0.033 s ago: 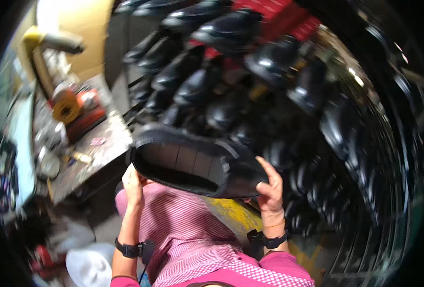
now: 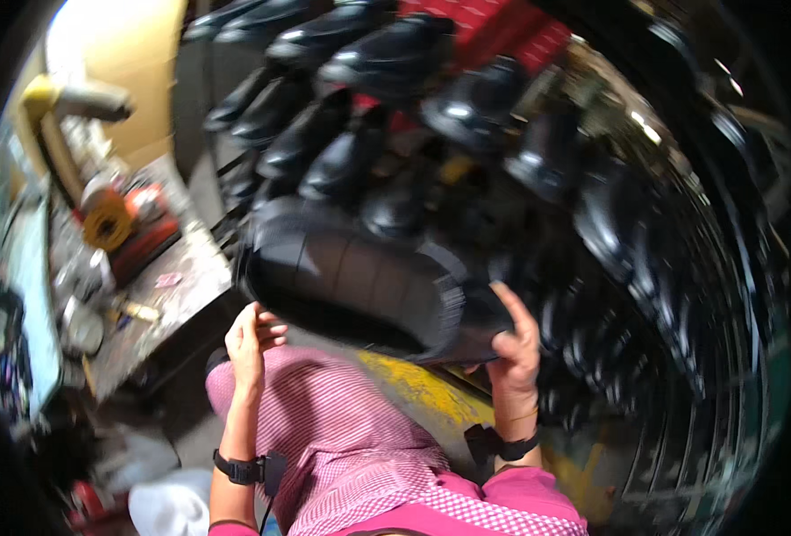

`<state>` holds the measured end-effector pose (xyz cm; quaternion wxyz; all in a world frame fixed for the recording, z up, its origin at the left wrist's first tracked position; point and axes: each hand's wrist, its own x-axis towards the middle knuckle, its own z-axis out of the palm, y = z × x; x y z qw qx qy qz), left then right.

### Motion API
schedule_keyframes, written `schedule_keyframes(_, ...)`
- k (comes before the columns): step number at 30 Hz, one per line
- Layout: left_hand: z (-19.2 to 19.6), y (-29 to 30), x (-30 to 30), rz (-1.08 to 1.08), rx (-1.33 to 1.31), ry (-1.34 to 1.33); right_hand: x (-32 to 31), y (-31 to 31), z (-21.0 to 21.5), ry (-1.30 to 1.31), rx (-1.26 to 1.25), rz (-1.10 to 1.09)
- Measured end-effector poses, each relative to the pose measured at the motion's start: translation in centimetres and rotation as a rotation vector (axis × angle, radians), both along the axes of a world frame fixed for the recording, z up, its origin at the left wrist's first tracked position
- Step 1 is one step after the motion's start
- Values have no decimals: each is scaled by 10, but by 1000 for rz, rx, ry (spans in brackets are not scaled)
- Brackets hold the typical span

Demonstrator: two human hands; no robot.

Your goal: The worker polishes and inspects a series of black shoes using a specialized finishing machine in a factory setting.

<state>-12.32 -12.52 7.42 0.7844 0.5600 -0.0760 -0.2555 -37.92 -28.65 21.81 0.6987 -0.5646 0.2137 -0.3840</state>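
A black shoe (image 2: 476, 308) is held up close in front of me, its wide opening facing me and its grey-brown lined inside showing. My right hand (image 2: 516, 353) grips the toe end, forefinger along the top and thumb against the side. Beside the heel end, just below its rim, is my left hand (image 2: 248, 344). Its fingers are loosely bent and apart, with nothing between them. The shoe's underside is hidden.
Rows of black shoes (image 2: 391, 54) fill a rack ahead and to the right. At left, a worn workbench (image 2: 190, 259) carries an orange and red machine part (image 2: 109, 223) and clutter. A yellow-painted surface (image 2: 413, 389) lies below the shoe. A white rounded object (image 2: 167, 505) is at lower left.
The left hand has come off the heel end and dropped slightly. The shoe looks nearer and larger, still in the right hand. The background has shifted left in view.
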Motion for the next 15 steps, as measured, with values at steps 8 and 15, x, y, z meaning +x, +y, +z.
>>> schedule_keyframes(8, -76, -71, -84, -551, 913, -1354, -255, -52, 168, -990, -691, -539)
schedule_keyframes(15, -92, -106, -107, -486, 911, -1396, -451, -99, 262, -841, -1048, -1696)
